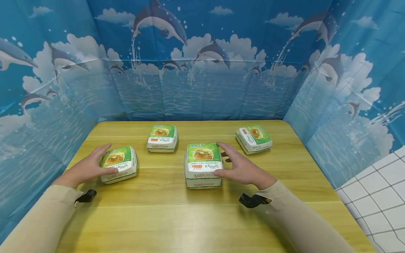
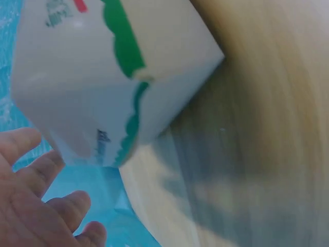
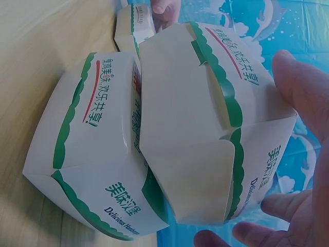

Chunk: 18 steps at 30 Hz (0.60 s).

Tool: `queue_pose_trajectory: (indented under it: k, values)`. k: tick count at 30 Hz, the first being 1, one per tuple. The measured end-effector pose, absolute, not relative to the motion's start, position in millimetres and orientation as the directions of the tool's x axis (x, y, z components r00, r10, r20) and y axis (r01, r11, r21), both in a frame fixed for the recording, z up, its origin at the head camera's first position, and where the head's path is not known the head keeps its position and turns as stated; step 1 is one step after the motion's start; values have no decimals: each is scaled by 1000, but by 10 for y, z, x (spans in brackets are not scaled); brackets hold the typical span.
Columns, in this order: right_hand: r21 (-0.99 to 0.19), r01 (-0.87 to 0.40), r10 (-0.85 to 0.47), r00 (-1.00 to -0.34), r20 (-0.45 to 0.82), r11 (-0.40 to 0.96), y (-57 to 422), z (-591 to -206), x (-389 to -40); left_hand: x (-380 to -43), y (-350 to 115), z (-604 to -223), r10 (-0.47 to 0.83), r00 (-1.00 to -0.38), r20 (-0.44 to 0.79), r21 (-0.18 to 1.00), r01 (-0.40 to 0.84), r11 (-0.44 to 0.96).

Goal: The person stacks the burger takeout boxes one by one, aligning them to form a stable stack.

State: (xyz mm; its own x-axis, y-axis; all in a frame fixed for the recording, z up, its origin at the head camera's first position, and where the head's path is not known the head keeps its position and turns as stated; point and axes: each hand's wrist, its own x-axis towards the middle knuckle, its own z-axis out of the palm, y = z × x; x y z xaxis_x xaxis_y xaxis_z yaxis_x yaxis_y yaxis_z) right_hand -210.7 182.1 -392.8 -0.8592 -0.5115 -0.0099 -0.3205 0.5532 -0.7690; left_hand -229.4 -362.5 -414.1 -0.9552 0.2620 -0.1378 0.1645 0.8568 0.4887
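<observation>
Two burger boxes point(image 1: 203, 165) with green-and-white printed lids stand stacked mid-table. In the right wrist view the upper box point(image 3: 190, 113) sits on the lower box point(image 3: 97, 123). My right hand point(image 1: 245, 167) is at the right side of the stack, its thumb at the near side and its fingers spread toward the back; contact is hard to judge. At the table's left is another burger box point(image 1: 121, 163), with my left hand point(image 1: 87, 167) around its left side, thumb over the near edge. Spread fingers point(image 2: 41, 172) show beside that box in the left wrist view.
One burger box point(image 1: 162, 138) sits at the back left of the stack, another burger box point(image 1: 254, 138) at the back right, turned at an angle. A dolphin-print curtain point(image 1: 202, 91) hangs behind the wooden table point(image 1: 164, 221). White tiles point(image 1: 379, 193) lie at the right.
</observation>
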Motion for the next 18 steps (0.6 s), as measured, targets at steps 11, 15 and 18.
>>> queue_pose_trajectory:
  k: [11,15,18]
  values:
    - [-771,-316,-507,-862,-10,553,1831,-3932,-2103,-2285,-3689,-4181,248,-952,-179,508,126,852]
    - [-771,-317,-508,-861,-10,553,1836,-3937,-2104,-2284,-3709,-4196,253,-950,-182,515,128,848]
    - [-770,-317,-508,-861,-11,553,1840,-3939,-2102,-2279,-3714,-4198,257,-950,-180,518,131,845]
